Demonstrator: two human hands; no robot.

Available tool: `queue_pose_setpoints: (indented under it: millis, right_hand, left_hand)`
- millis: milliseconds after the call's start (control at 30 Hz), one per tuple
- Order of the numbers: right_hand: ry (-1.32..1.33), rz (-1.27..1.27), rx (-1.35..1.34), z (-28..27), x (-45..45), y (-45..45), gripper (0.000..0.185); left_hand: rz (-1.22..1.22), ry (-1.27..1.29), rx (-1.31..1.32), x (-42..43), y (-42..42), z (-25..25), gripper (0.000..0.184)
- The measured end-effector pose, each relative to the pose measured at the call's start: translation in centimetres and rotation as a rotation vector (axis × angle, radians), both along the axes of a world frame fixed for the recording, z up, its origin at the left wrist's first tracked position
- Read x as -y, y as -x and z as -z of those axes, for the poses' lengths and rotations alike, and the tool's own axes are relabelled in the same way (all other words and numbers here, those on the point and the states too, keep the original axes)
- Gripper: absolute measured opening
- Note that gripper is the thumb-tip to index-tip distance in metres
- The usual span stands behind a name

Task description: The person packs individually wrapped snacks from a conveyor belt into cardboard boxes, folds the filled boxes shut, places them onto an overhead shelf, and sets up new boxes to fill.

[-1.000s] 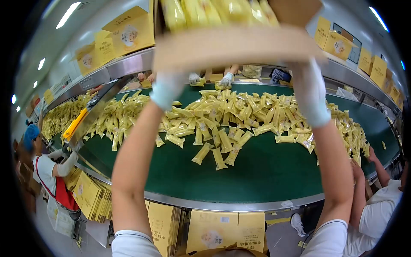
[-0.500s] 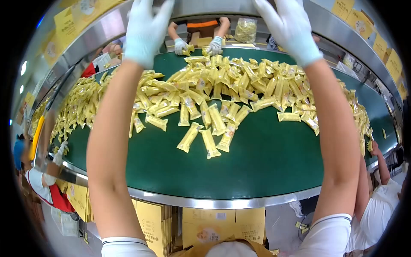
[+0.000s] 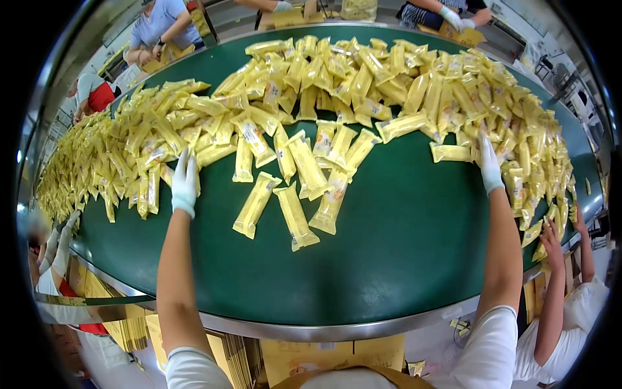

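Both my hands wear white gloves and reach out over the green belt (image 3: 402, 259). My left hand (image 3: 184, 181) is stretched out, edge down, against the left part of a heap of yellow wrapped snack packets (image 3: 304, 71). Its fingers are straight and hold nothing. On the other side my right hand (image 3: 489, 165) stands upright with extended fingers, its tips among packets. A single packet (image 3: 451, 153) lies just left of it. Between the hands, loose packets lie in front of the heap, among them a slanted packet (image 3: 256, 205) and another packet (image 3: 296, 218).
A metal rim (image 3: 337, 332) edges the belt nearest me, with flat yellow cartons (image 3: 330, 360) below it. Co-workers stand around: a person in a blue shirt (image 3: 170, 26) at the far left, gloved hands (image 3: 453, 19) at the far right, and a bare hand (image 3: 552, 243) close on my right.
My hands have come down from high up and apart, onto the heap's two sides. My view has tilted, showing more co-workers beyond the belt.
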State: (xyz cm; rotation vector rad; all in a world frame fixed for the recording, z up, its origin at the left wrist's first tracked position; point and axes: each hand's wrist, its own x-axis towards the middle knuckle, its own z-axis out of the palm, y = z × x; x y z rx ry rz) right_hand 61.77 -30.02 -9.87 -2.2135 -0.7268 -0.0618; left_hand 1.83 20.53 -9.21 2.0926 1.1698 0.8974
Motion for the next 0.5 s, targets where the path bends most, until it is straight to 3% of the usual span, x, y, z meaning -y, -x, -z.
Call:
queue_pose_setpoints:
  millis: [33, 67, 100, 133, 200, 267, 300, 367, 433, 500]
  right_hand:
    - [-0.079, 0.002, -0.098, -0.7, -2.6, 0.2, 0.059]
    - [0.006, -0.061, 0.114, 2.0, -3.7, -3.1, 0.051]
    - [0.284, -0.055, 0.436, 4.7, -4.1, -6.3, 0.047]
    - [0.367, 0.033, 0.404, 3.1, -5.0, -5.4, 0.045]
    - [0.476, -0.042, 0.575, 4.6, -6.4, -8.5, 0.045]
    - [0.389, -0.041, 0.424, 3.0, -10.4, -5.3, 0.050]
    - [0.063, -0.074, 0.114, 3.1, -12.7, -4.8, 0.066]
    - [-0.177, -0.119, -0.281, -1.6, -17.0, 3.1, 0.089]
    - [-0.028, -0.214, -0.186, -1.9, -19.6, 4.2, 0.093]
    - [-0.064, -0.275, -0.129, -1.6, -22.1, 5.5, 0.086]
  left_hand:
    - [0.032, 0.068, 0.033, -1.2, -1.5, 0.7, 0.058]
    - [0.078, 0.107, 0.060, -2.3, -3.0, 0.6, 0.060]
    - [0.123, 0.143, 0.083, -3.3, -4.4, 0.6, 0.061]
    - [0.186, 0.151, 0.108, -4.4, -5.5, 0.2, 0.063]
    - [0.311, 0.197, 0.174, -6.3, -8.3, -0.7, 0.067]
    - [0.368, 0.307, 0.258, -7.3, -12.3, -0.2, 0.070]
    - [0.379, 0.391, 0.298, -7.2, -14.9, 0.4, 0.071]
    - [0.492, 0.448, 0.327, -6.3, -20.3, 1.5, 0.074]
    - [0.674, 0.510, 0.328, -3.5, -24.7, 1.5, 0.079]
    - [0.760, 0.605, 0.300, -0.2, -27.3, 0.9, 0.085]
